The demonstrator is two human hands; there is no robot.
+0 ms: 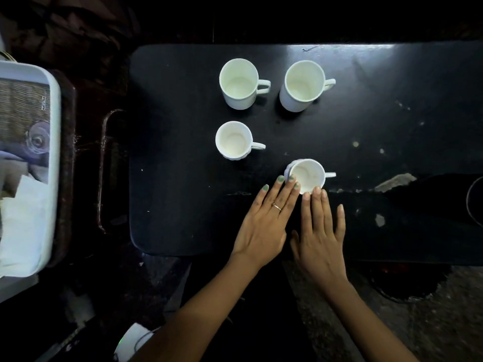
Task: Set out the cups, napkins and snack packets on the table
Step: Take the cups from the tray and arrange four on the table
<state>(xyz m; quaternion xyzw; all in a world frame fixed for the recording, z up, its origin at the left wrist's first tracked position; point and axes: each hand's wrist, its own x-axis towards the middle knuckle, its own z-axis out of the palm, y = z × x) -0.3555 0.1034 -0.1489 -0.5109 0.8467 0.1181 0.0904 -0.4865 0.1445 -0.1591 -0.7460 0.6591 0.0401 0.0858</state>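
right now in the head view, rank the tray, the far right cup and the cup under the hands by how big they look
1. white tray, cut off by the frame edge
2. far right cup
3. cup at the fingertips, partly hidden by fingers

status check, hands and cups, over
Left hand and right hand open, fingertips touching nearest cup. Four cups upright on table. Napkins on tray at left. Nothing blocking.

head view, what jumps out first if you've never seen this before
Four white cups stand out against the black table: two at the back, one mid-left, one nearest. Both hands reach to that nearest cup, the left hand and right hand touching it with straight fingers. A white tray holding napkins sits far left.
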